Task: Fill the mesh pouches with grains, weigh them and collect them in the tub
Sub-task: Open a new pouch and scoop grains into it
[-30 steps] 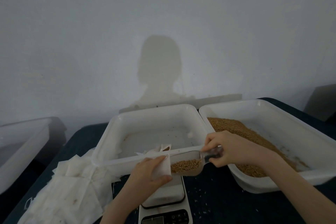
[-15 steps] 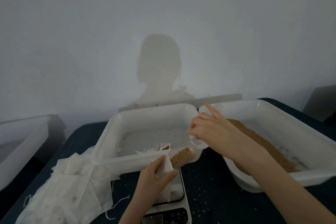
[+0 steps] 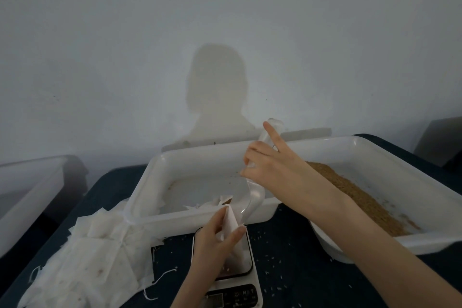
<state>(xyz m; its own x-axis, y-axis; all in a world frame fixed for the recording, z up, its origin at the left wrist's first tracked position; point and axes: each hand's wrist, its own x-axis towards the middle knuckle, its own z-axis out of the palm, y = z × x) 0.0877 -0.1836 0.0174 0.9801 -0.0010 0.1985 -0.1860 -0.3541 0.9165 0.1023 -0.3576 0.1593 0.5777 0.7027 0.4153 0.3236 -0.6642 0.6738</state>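
Observation:
My left hand pinches a white mesh pouch and holds its mouth open above the white kitchen scale. My right hand grips the handle of a clear plastic scoop, tipped steeply with its mouth down at the pouch opening and its handle pointing up. The scoop's bowl looks clear of grain. Brown grains lie in the white tub on the right. Another white tub in the middle holds a few pouches at its near edge.
A heap of flat white pouches with loose strings lies on the dark table at the left. A further white tub stands at the far left. Spilled grains dot the table around the scale. A pale wall rises behind.
My right hand has swung the scoop from level to steeply tipped, handle up. The grains seen in its bowl have gone out toward the pouch. My left hand has lowered slightly, still holding the pouch.

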